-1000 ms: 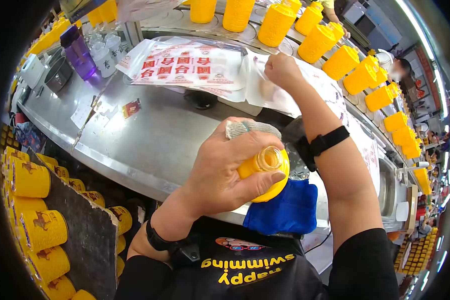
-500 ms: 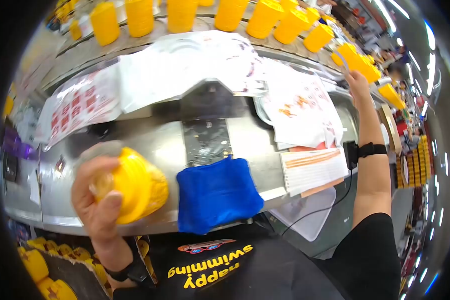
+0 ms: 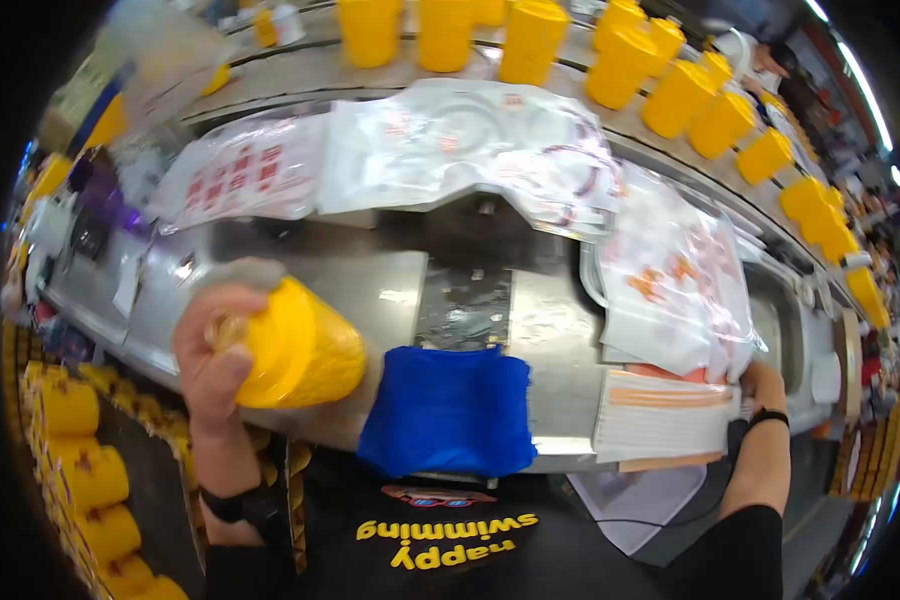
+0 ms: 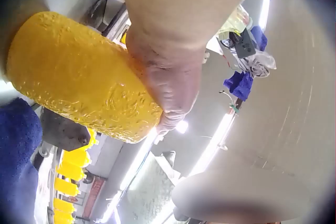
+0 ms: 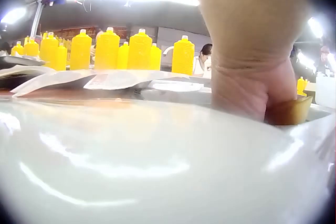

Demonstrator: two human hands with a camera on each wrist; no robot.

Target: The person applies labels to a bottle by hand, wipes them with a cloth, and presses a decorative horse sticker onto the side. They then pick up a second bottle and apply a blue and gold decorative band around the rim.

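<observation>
Two words, "happy swimming", show upside down on the black top; red characters mark a sheet. The left hand clamps the tilted yellow bottle left of the blue cloth. The right hand's grip is hidden, so I cannot tell.
</observation>
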